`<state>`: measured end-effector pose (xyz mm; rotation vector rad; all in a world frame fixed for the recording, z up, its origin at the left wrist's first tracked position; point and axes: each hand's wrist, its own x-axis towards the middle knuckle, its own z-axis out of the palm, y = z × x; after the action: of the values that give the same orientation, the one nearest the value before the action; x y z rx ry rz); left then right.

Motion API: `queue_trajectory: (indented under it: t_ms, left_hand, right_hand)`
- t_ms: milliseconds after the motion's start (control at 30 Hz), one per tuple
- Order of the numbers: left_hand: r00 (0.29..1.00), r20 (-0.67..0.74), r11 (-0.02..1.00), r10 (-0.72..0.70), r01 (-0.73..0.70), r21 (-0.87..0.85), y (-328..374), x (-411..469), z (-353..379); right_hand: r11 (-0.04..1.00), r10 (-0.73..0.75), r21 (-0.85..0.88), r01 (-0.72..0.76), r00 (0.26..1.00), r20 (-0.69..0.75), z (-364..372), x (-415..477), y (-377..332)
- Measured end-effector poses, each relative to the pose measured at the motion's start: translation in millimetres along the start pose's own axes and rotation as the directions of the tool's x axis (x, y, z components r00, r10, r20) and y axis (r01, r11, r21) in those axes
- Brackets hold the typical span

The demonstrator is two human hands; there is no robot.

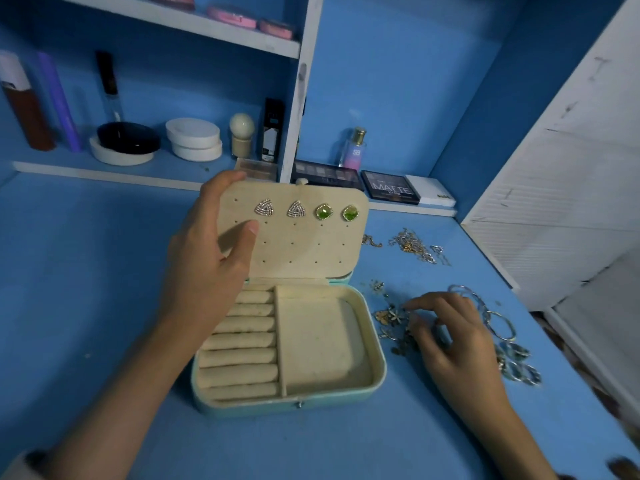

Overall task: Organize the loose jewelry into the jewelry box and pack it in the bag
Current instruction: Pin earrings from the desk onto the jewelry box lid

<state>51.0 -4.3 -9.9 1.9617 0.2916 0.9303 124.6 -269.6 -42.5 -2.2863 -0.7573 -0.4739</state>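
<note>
The open box (379, 362) sits mid-desk (86, 271), four earrings (323, 212) pinned in its raised lid (311, 247). The left hand (207, 261) clamps the lid's left edge, thumb in front. Right of the box, the right hand (453, 341) touches the jewelry (389, 317) with spread fingers (429, 299).

On the lower white shelf (104, 174) stand a brown bottle (29, 116), a purple tube (60, 102), a black dish (128, 136) in a white dish (119, 158), two stacked white tins (194, 138), a ball-capped bottle (241, 135) and a black box (273, 129). Right of the divider, a perfume bottle (354, 148) stands behind two eyeshadow palettes (325, 174) and a white box (431, 195). Pink compacts (232, 15) lie on the upper shelf.
</note>
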Motion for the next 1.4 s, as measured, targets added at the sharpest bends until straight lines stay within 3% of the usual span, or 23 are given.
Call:
queue_trajectory:
  t_ms: [800, 1000, 1167, 1267, 1400]
  left_hand:
    - [1.000, -0.016, 1.000, -0.003, 0.003, -0.016, 2.3, 0.4, -0.4]
    - [1.000, -0.015, 0.999, -0.020, 0.020, -0.029, 4.1, 0.0, -1.8]
    - [1.000, -0.016, 0.999, -0.020, 0.020, -0.026, 2.8, -0.4, -0.5]
    - [1.000, -0.018, 1.000, -0.009, 0.009, -0.030, 1.5, 0.2, -0.4]
    - [1.000, -0.021, 1.000, 0.008, -0.008, 0.009, 3.4, 0.4, -1.0]
  right_hand:
    - [0.999, -0.002, -0.043, 0.003, 1.000, 0.015, -0.1, 0.8, -2.6]
    - [0.997, 0.046, 0.059, -0.043, 0.998, -0.049, -3.8, 0.2, -8.0]
    - [0.970, 0.168, 0.190, -0.151, 0.983, -0.078, -10.4, -0.4, -13.0]
    - [0.885, 0.280, 0.389, -0.256, 0.960, -0.006, -12.6, 6.0, -20.3]
    - [0.581, 0.381, 0.701, -0.413, 0.899, 0.213, -14.2, 20.3, -49.1]
